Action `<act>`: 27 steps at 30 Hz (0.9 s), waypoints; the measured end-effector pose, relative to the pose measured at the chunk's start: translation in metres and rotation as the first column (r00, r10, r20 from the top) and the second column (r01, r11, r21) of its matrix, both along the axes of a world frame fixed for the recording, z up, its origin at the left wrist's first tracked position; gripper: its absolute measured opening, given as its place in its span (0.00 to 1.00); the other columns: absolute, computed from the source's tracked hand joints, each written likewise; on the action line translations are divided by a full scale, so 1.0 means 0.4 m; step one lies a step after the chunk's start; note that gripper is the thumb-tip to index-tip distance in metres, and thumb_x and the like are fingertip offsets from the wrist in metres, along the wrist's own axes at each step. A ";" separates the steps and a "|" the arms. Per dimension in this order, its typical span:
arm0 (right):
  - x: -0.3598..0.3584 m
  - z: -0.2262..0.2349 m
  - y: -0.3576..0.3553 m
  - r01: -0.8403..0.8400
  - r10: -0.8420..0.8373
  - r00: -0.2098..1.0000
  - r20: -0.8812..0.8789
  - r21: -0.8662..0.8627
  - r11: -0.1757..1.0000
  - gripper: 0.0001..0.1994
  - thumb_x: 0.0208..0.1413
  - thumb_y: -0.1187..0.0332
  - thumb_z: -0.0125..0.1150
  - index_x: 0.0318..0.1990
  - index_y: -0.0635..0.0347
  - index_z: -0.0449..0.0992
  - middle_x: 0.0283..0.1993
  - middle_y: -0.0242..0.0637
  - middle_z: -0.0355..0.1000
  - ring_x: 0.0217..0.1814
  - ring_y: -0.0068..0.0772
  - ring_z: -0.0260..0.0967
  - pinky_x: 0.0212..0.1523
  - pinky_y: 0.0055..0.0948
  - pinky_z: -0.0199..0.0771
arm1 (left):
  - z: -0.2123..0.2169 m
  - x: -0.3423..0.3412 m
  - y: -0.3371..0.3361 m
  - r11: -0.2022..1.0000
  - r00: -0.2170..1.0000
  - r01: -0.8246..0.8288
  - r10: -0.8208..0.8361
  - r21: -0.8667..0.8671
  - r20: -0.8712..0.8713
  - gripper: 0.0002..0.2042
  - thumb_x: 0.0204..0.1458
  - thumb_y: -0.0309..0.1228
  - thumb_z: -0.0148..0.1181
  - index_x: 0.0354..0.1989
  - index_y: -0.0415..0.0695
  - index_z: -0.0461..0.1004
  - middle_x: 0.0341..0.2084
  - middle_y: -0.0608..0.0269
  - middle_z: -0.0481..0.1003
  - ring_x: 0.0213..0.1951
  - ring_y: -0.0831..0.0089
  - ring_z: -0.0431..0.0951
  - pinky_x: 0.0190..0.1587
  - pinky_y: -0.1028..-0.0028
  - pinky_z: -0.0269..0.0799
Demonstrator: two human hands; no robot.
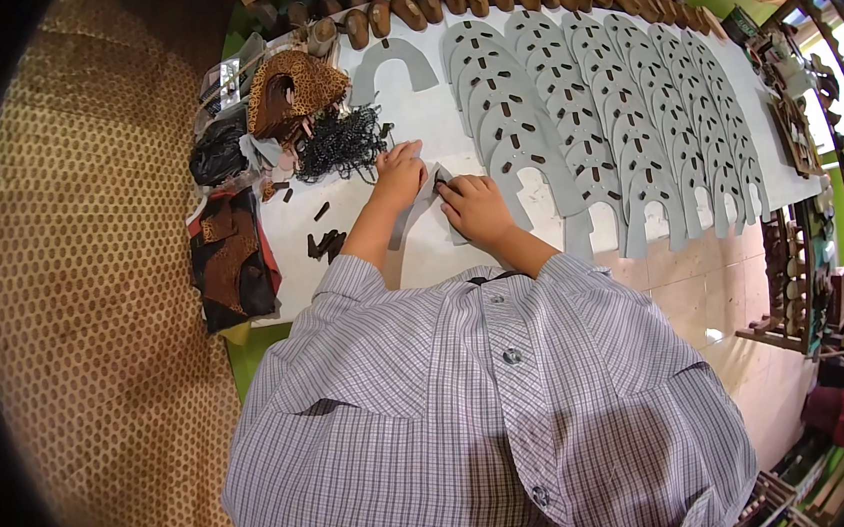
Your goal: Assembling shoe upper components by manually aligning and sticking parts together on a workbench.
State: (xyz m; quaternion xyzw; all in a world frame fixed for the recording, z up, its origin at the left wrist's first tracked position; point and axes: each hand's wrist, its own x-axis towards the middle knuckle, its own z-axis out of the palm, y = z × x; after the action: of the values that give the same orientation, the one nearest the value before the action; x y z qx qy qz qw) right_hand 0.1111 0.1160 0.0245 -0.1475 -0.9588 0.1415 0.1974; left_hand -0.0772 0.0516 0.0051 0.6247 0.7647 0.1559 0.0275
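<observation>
Left hand (pixel 400 173): fingers together, pressed flat on a grey horseshoe-shaped cut piece (pixel 426 191) lying on the white counter (pixel 429 112). Right hand (pixel 475 209): fingers curled, tips pinching the same piece at its top edge. Both forearms reach forward from plaid shirt sleeves, hands nearly touching. The piece is flat, grey, partly hidden beneath both hands. Just right of it, overlapping rows of similar grey pieces (pixel 609 107) with dark slots. Left, a tangle of black cord (pixel 339 145).

On the white table (pixel 430 122), two hands work, one grey piece lies alone, and roughly fourteen wooden lasts (pixel 439 1) line the far edge.
</observation>
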 end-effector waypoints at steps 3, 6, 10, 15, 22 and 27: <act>0.000 -0.001 0.001 -0.008 0.008 1.000 -0.020 -0.003 1.000 0.17 0.53 0.62 0.50 0.49 0.55 0.72 0.42 0.33 0.67 0.48 0.34 0.63 0.52 0.34 0.57 | 0.010 0.009 0.000 1.000 1.000 -0.022 0.022 -0.004 0.011 0.02 0.41 0.26 0.54 0.20 0.47 0.70 0.55 0.61 0.65 0.58 0.64 0.60 0.55 0.56 0.50; 0.000 -0.006 0.004 -0.014 0.014 1.000 0.001 0.011 1.000 0.17 0.53 0.62 0.50 0.49 0.55 0.72 0.42 0.33 0.67 0.49 0.34 0.63 0.52 0.34 0.57 | 0.027 0.016 -0.001 0.997 0.999 -0.044 0.045 -0.057 0.013 0.02 0.42 0.27 0.56 0.21 0.47 0.72 0.55 0.62 0.65 0.58 0.63 0.59 0.55 0.56 0.50; -0.001 -0.004 0.000 -0.008 0.008 1.000 -0.022 0.011 1.000 0.17 0.53 0.62 0.50 0.49 0.55 0.72 0.42 0.33 0.67 0.49 0.34 0.63 0.51 0.35 0.58 | 0.026 -0.008 -0.015 0.995 0.995 -0.093 0.094 -0.041 0.020 0.02 0.43 0.31 0.58 0.23 0.49 0.75 0.55 0.64 0.65 0.59 0.63 0.59 0.55 0.56 0.49; -0.002 -0.002 0.000 0.008 -0.008 1.000 0.000 -0.011 1.000 0.16 0.52 0.61 0.51 0.47 0.56 0.73 0.42 0.33 0.66 0.50 0.33 0.62 0.52 0.36 0.57 | 0.041 0.000 -0.016 0.983 0.981 -0.130 0.146 -0.129 0.125 0.06 0.39 0.39 0.64 0.26 0.56 0.80 0.56 0.66 0.65 0.61 0.61 0.54 0.56 0.54 0.46; -0.003 0.002 0.002 -0.005 0.005 1.000 0.022 0.015 1.000 0.13 0.50 0.62 0.52 0.41 0.56 0.74 0.42 0.33 0.66 0.50 0.33 0.62 0.52 0.36 0.58 | 0.034 0.042 -0.027 0.940 0.920 -0.303 0.331 -0.157 0.209 0.06 0.38 0.41 0.65 0.24 0.57 0.81 0.56 0.65 0.65 0.62 0.57 0.53 0.57 0.52 0.44; -0.003 -0.008 0.007 -0.002 0.001 1.000 0.014 0.031 1.000 0.13 0.49 0.63 0.52 0.39 0.56 0.75 0.42 0.33 0.67 0.50 0.33 0.62 0.51 0.36 0.58 | 0.030 0.078 -0.041 0.897 0.880 -0.412 0.437 -0.161 0.184 0.07 0.38 0.41 0.64 0.26 0.56 0.81 0.57 0.62 0.64 0.62 0.55 0.53 0.58 0.52 0.45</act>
State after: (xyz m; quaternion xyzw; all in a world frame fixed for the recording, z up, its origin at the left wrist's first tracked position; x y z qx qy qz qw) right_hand 0.1099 0.1188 0.0215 -0.1445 -0.9623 0.1255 0.1930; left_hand -0.0462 0.0352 0.0170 0.4183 0.8833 0.1797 0.1118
